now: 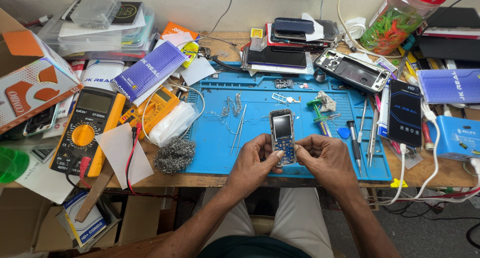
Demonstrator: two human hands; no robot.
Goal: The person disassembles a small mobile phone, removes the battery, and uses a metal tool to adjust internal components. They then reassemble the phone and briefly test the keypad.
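I hold a small opened phone (283, 136) upright over the front of a blue work mat (220, 138). Its small dark screen sits at the top and a bare blue circuit board shows below. My left hand (255, 158) grips its lower left side with the thumb on the board. My right hand (324, 158) grips its lower right edge. Tweezers (239, 129) lie on the mat just left of the phone. A screwdriver (354, 140) and a green-capped tube (318, 117) lie to its right.
A yellow multimeter (85, 130) with red and black leads, a steel wool ball (174, 155) and boxes crowd the left. Stacked phones (287, 43), a phone frame (352, 70), a jar (400, 20) and white cables fill the back and right. The bench edge runs below my hands.
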